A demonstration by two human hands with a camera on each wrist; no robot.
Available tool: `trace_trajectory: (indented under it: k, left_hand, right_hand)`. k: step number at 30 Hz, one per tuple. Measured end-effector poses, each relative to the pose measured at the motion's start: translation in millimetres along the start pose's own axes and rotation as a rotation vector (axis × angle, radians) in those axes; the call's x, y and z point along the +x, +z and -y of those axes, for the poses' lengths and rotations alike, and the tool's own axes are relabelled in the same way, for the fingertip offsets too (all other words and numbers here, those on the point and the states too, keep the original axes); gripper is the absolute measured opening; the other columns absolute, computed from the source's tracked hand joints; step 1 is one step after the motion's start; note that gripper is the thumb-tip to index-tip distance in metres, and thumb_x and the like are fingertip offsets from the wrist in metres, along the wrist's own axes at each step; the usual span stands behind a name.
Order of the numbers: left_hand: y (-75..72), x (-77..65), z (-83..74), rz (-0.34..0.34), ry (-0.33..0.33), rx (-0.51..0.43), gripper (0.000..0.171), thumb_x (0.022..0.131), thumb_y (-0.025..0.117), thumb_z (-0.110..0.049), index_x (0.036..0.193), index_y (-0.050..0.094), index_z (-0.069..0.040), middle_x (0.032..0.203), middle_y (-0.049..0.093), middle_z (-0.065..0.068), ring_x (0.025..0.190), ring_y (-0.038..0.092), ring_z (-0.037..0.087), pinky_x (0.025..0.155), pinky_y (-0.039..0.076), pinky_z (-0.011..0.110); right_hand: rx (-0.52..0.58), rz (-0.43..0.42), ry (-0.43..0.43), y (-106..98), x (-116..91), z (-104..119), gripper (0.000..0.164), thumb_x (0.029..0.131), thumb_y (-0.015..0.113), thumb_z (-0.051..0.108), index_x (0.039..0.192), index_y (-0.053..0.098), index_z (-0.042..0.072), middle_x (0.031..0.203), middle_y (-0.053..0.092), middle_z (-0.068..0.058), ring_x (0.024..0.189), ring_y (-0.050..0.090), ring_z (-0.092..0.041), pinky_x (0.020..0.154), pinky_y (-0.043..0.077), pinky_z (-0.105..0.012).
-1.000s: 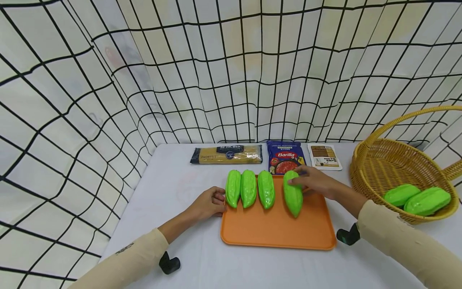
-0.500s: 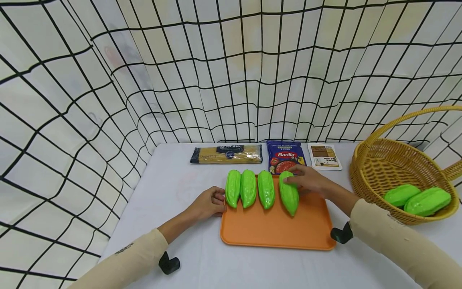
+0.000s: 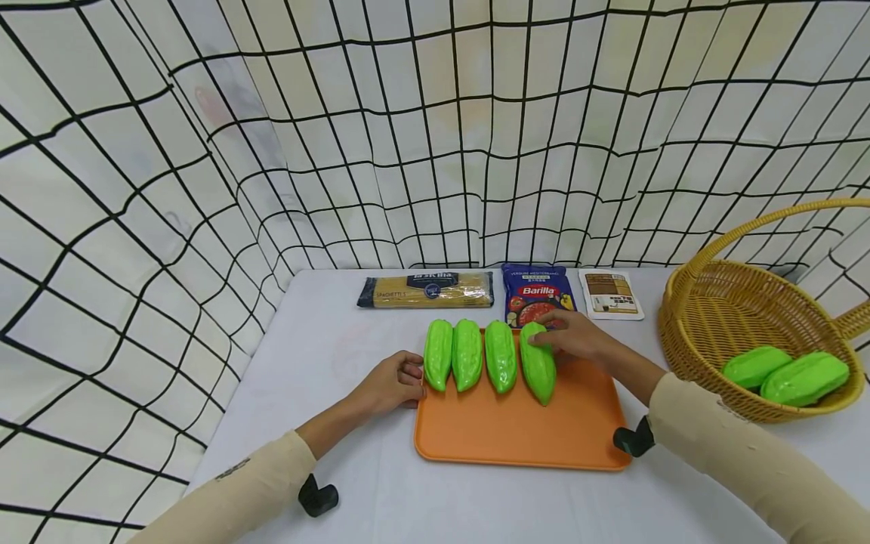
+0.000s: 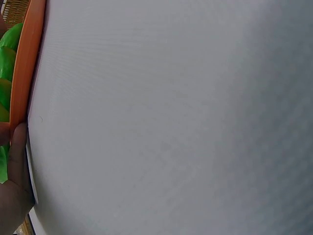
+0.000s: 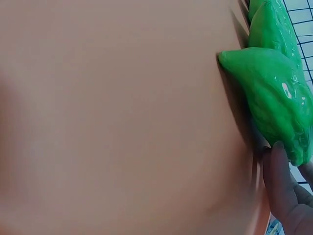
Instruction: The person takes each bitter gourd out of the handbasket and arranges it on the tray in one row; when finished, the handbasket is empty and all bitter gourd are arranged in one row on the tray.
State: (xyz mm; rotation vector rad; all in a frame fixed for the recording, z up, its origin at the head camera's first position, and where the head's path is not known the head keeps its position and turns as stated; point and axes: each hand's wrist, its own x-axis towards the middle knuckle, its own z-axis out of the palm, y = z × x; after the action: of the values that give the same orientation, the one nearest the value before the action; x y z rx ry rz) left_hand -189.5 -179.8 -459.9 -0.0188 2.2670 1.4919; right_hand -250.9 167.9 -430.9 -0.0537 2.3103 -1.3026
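Observation:
Several glossy green bitter melons lie side by side at the back of an orange tray. My right hand pinches the upper end of the rightmost bitter melon, whose pointed tip faces me. In the right wrist view, that bitter melon lies low over the tray, with fingers at its blunt end. Its neighbour is a narrow gap to the left. At the tray's left edge, my left hand grips the rim. The left wrist view catches part of this hand at the orange rim.
A wicker basket with a tall handle stands at the right, holding two more bitter melons. Behind the tray lie a spaghetti pack, a blue Barilla pouch and a white-and-brown packet. Black-gridded cloth encloses the white table.
My right hand has moved a little to the left with the rightmost bitter melon, narrowing the gap to its neighbour. The left hand stays at the tray's edge.

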Motion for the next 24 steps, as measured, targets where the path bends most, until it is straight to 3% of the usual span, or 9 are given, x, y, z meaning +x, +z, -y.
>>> trace_trajectory:
  k: [9, 17, 24]
  left_hand:
    - [0.2, 0.4, -0.1, 0.001, -0.001, -0.008, 0.059, 0.079, 0.070, 0.002, 0.135, 0.052, 0.000, 0.114, 0.055, 0.012, 0.096, 0.060, 0.019, 0.076, 0.064, 0.033]
    - [-0.6, 1.1, 0.6, 0.008, 0.002, -0.001, 0.060, 0.079, 0.070, 0.000, 0.136, 0.051, -0.001, 0.115, 0.056, 0.012, 0.097, 0.061, 0.019, 0.076, 0.063, 0.033]
    - [-0.1, 1.3, 0.5, 0.008, 0.002, 0.000, 0.059, 0.080, 0.070, 0.000, 0.135, 0.051, -0.001, 0.114, 0.056, 0.012, 0.096, 0.061, 0.019, 0.076, 0.063, 0.033]
  right_hand:
    - [0.022, -0.001, -0.029, 4.4, 5.6, -1.4, 0.068, 0.095, 0.067, 0.036, 0.147, 0.043, -0.001, 0.148, 0.042, -0.031, 0.097, 0.073, -0.027, 0.094, 0.060, -0.042]
    - [0.017, -0.023, -0.041, 8.9, 7.9, 1.6, 0.060, 0.094, 0.068, 0.035, 0.141, 0.049, 0.002, 0.150, 0.042, -0.029, 0.098, 0.073, -0.027, 0.095, 0.059, -0.043]
    - [0.085, 0.000, -0.023, 10.1, 7.2, 3.8, 0.058, 0.095, 0.068, 0.029, 0.140, 0.047, 0.000, 0.147, 0.041, -0.030, 0.093, 0.074, -0.026, 0.085, 0.063, -0.040]
